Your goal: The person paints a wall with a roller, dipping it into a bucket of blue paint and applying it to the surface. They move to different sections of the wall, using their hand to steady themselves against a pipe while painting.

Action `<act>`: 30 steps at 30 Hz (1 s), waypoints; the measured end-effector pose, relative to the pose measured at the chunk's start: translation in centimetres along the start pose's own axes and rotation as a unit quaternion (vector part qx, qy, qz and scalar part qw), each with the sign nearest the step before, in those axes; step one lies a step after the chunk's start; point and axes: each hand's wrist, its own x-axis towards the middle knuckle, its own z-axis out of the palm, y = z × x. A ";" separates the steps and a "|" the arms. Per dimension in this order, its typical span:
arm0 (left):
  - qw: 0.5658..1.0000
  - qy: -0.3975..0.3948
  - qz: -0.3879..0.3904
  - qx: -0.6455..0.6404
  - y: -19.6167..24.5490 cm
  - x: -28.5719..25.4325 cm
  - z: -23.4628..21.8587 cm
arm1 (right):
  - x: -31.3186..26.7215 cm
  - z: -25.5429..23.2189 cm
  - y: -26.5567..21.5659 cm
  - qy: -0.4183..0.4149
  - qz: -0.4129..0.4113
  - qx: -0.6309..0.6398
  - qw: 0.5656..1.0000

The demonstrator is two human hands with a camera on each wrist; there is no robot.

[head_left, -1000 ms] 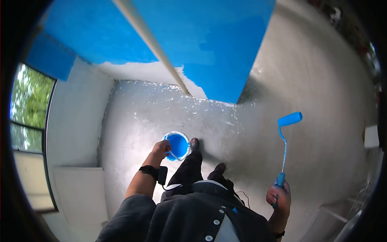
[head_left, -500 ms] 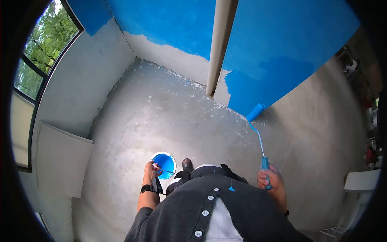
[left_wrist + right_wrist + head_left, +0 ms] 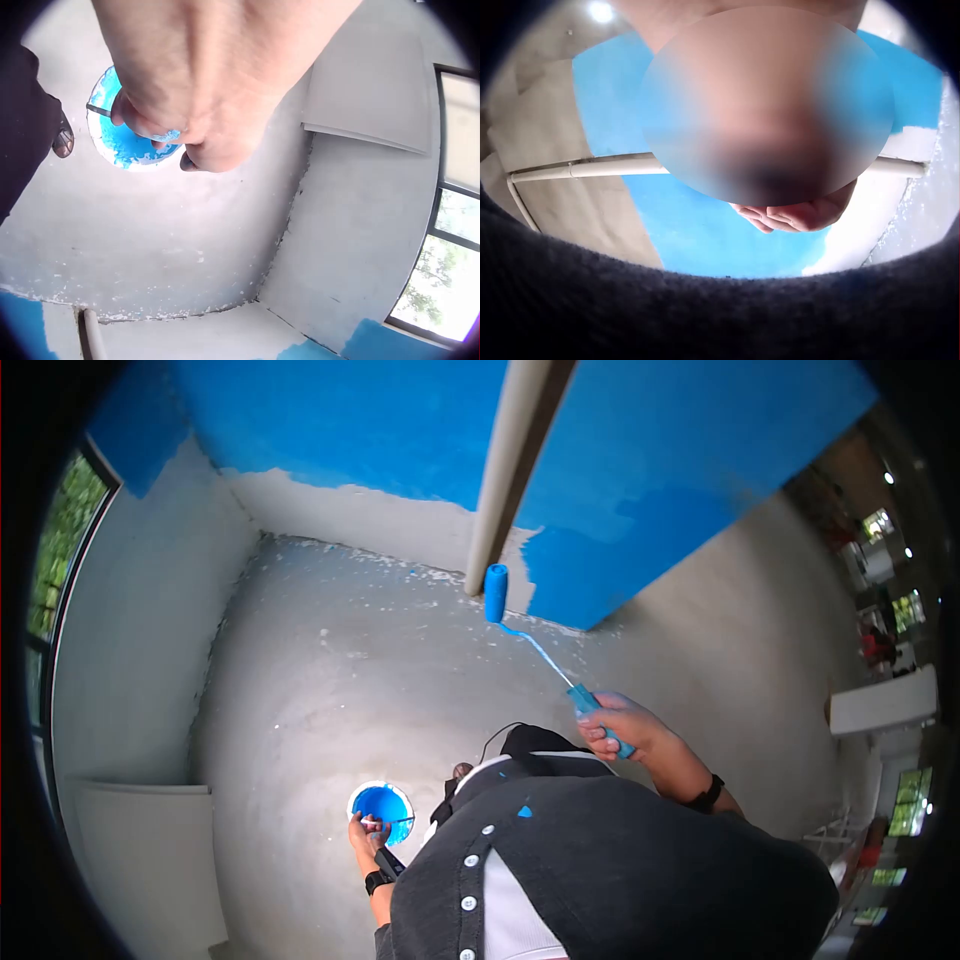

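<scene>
One paint bucket (image 3: 381,807) of blue paint, hanging low over the grey floor (image 3: 330,690) — wire handle gripped in the curled left hand (image 3: 366,832). One shoe tip (image 3: 460,770) just beside the bucket. One paint roller (image 3: 540,650), well above the bucket toward the wall — blue handle wrapped by the right hand (image 3: 617,725), blue sleeve up by the one pale pipe (image 3: 510,470). Beyond the pipe, one half-blue wall (image 3: 650,450).
</scene>
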 end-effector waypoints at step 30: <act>0.957 -0.133 0.115 0.229 24.4 -13.4 45.5 | 21.3 -3.8 -19.9 0.091 0.007 -0.018 0.996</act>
